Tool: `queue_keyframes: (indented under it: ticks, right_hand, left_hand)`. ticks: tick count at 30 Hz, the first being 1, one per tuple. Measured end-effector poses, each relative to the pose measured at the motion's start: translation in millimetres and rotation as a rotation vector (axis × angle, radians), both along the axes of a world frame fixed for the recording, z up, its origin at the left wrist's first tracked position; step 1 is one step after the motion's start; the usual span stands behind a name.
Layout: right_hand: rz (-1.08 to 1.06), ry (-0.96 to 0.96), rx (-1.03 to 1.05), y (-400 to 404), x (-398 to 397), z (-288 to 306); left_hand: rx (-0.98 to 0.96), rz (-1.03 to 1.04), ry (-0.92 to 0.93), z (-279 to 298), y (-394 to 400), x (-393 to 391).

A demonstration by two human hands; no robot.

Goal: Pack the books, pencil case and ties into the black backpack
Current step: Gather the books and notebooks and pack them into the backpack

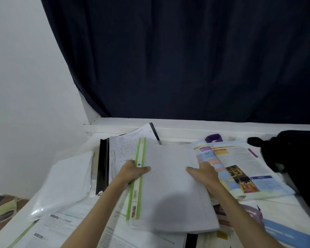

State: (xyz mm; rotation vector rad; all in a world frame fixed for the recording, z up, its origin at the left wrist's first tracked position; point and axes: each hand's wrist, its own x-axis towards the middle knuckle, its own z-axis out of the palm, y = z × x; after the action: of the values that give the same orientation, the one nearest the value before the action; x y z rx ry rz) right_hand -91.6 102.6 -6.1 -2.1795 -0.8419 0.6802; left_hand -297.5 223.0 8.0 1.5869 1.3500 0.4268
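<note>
A thick book with a green-and-white spine (138,178) and a plain white cover (170,185) is held over the cluttered desk. My left hand (132,171) grips it at the spine, thumb on the cover. My right hand (203,171) holds its right edge. To the right lies an open colourful textbook (243,165). The black backpack (297,158) sits at the far right edge of the desk, partly cut off. A purple object (214,137), maybe the pencil case, lies behind the open textbook. No ties can be made out.
A stack of white papers in a clear sleeve (64,181) lies at left, with a black folder (102,163) and handwritten sheets (127,145) beside it. More printed sheets and books (276,228) cover the desk front. A dark curtain (186,59) hangs behind.
</note>
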Motion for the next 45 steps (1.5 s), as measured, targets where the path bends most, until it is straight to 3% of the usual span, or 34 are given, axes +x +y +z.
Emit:
queue_keyframes:
  ticks: [3, 6, 8, 10, 12, 14, 17, 23, 34, 40, 45]
  right_hand:
    - [0.022, -0.021, -0.046, 2, 3, 0]
    - [0.012, 0.056, 0.102, 0, 19, -1]
    - [-0.012, 0.282, 0.269, -5, 30, 8]
    - [0.01, 0.639, 0.518, -8, 33, 26]
    - [0.094, 0.824, 0.741, -8, 34, 52]
    - [0.196, 0.773, 0.862, -7, 33, 78]
    - [0.193, 0.629, 0.877, -5, 35, 90]
    - [0.138, 0.472, 0.748, 2, 31, 80]
    - [0.029, 0.445, 0.723, 9, 25, 54]
    - [-0.097, 0.367, 0.878, 14, 6, 46]
    - [-0.123, 0.312, 0.845, -9, 11, 63]
  left_hand:
    - [-0.247, -0.015, -0.195, 3, -1, 6]
    - [-0.199, 0.064, -0.359, 16, -13, 13]
    - [-0.118, 0.088, -0.474, 34, -18, 13]
    - [-0.012, 0.043, -0.572, 57, -23, 11]
    - [0.115, -0.068, -0.646, 82, -26, 10]
    - [0.201, -0.177, -0.691, 100, -25, 10]
    - [0.258, -0.194, -0.658, 92, -6, 14]
    - [0.139, -0.126, -0.659, 60, 17, 21]
    - [0.141, -0.093, -0.502, 22, 21, 26]
    - [0.261, -0.028, -0.434, 32, 10, 33]
    - [0.296, 0.044, -0.447, 56, -14, 47]
